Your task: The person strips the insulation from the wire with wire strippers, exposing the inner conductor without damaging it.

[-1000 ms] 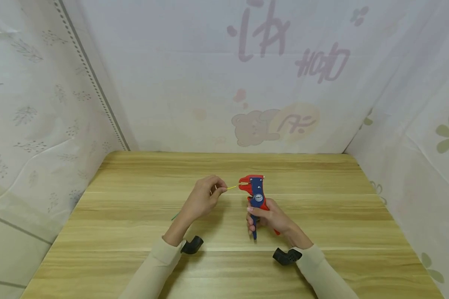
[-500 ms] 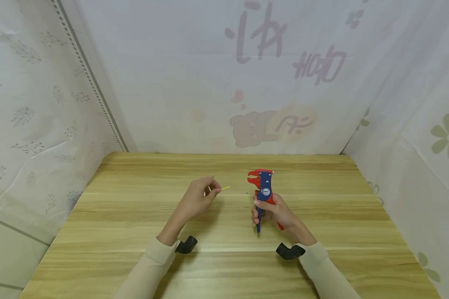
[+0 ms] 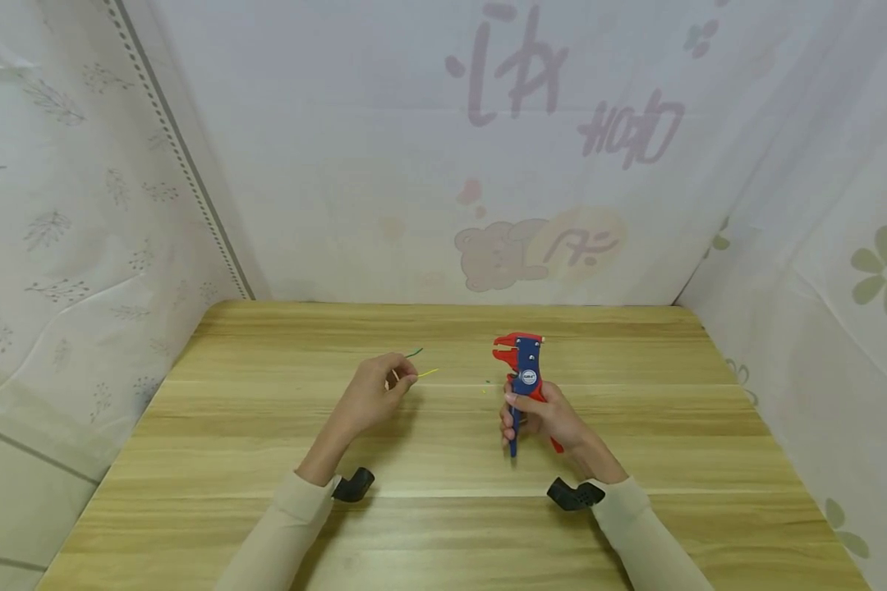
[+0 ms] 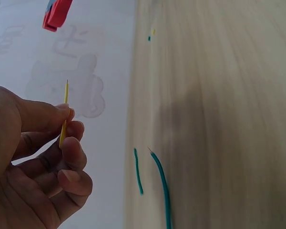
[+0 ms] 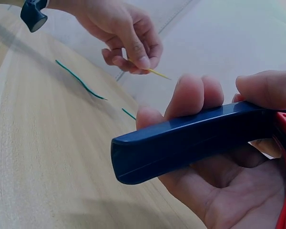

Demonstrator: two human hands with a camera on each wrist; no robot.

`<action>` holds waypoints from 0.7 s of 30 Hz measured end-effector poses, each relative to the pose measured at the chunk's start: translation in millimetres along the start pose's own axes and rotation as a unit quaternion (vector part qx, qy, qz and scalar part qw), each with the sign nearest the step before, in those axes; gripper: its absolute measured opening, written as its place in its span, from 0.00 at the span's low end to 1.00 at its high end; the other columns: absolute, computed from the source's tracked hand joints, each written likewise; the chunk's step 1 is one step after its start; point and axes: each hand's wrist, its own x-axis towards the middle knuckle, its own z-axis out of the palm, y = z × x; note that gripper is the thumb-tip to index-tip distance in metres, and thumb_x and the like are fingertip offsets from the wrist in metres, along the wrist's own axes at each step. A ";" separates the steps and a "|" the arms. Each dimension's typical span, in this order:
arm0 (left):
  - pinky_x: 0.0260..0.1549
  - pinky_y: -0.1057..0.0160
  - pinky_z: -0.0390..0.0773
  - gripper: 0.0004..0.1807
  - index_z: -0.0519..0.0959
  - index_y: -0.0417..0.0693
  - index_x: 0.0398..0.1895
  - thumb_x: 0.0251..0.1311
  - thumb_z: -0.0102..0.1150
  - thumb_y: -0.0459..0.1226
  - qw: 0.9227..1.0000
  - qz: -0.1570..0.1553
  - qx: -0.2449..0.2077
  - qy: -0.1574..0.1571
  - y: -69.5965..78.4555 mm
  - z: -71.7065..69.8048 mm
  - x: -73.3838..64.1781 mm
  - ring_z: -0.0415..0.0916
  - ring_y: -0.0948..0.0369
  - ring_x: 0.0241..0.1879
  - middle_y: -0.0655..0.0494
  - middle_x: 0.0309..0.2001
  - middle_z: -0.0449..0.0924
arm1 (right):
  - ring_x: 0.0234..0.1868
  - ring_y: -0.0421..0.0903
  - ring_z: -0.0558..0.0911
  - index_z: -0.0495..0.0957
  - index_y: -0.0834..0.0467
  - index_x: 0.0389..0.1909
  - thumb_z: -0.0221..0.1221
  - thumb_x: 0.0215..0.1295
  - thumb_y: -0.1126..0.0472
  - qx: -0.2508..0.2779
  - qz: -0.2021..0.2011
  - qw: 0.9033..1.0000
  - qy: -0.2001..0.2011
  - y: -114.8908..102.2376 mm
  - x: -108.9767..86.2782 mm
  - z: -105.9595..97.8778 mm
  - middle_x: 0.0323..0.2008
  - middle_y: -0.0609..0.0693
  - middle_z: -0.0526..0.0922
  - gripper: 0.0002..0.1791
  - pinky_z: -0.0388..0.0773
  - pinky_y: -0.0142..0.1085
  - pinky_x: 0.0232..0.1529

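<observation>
My left hand (image 3: 375, 394) pinches a short yellow wire (image 4: 66, 91) between thumb and fingers, and a bit of bare metal shows at its tip. To the right, my right hand (image 3: 554, 417) grips a red and blue wire stripper (image 3: 528, 358) by its handles. The stripper's red jaws are parted, with nothing between them, and face the left hand across a gap. On the table by the left hand lie a longer green wire (image 4: 164, 183) with a bare end and a shorter green piece (image 4: 137, 172).
A tiny green scrap (image 3: 488, 381) and a tiny yellow scrap (image 3: 484, 391) lie on the wooden table (image 3: 443, 533) between the hands. Patterned cloth (image 3: 355, 180) hangs behind the table and at both sides. A black wrist mount (image 3: 354, 485) sits at the left cuff.
My left hand has moved left with the yellow wire, away from the stripper's jaws. My right hand has shifted right with the stripper. The small scraps and the far green end have come into view.
</observation>
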 end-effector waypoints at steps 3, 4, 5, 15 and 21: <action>0.32 0.67 0.76 0.03 0.83 0.41 0.38 0.69 0.62 0.32 1.000 -0.014 0.004 -0.001 -5.1 -1.9 -2.2 0.75 0.61 0.31 0.51 0.33 0.83 | 0.29 0.45 0.86 0.67 0.60 0.48 0.46 0.82 0.64 0.001 0.003 1.000 0.004 0.7 -0.5 -1.4 0.30 0.50 0.84 0.04 0.88 0.47 0.41; 0.32 0.68 0.76 0.03 0.83 0.40 0.38 0.69 0.62 0.32 1.000 -0.019 0.004 -0.001 -6.6 -2.6 -2.9 0.75 0.61 0.31 0.51 0.33 0.83 | 0.29 0.45 0.86 0.67 0.61 0.48 0.46 0.82 0.64 0.002 0.004 1.000 0.005 0.9 -0.7 -1.8 0.30 0.50 0.84 0.04 0.88 0.47 0.41; 0.31 0.67 0.75 0.03 0.83 0.40 0.38 0.69 0.62 0.32 1.000 -0.024 0.005 -0.001 -7.9 -3.3 -3.8 0.74 0.61 0.31 0.51 0.33 0.83 | 0.29 0.45 0.86 0.66 0.61 0.48 0.46 0.82 0.64 0.001 0.004 1.000 0.005 1.0 -0.8 -2.3 0.30 0.50 0.84 0.04 0.88 0.47 0.41; 0.34 0.65 0.76 0.03 0.83 0.41 0.39 0.70 0.62 0.33 0.998 -0.059 0.018 0.000 -21.7 -8.6 -11.5 0.75 0.60 0.33 0.54 0.34 0.83 | 0.30 0.45 0.86 0.67 0.59 0.49 0.47 0.82 0.63 -0.003 0.015 1.000 0.008 0.9 -2.2 -6.9 0.30 0.50 0.84 0.04 0.88 0.44 0.42; 0.35 0.65 0.77 0.03 0.83 0.42 0.39 0.70 0.62 0.32 0.997 -0.072 0.023 0.001 -29.6 -11.4 -15.1 0.75 0.60 0.33 0.54 0.34 0.83 | 0.30 0.45 0.86 0.67 0.58 0.49 0.46 0.82 0.63 -0.005 0.017 1.000 0.011 1.5 -2.9 -9.9 0.30 0.49 0.83 0.03 0.88 0.44 0.41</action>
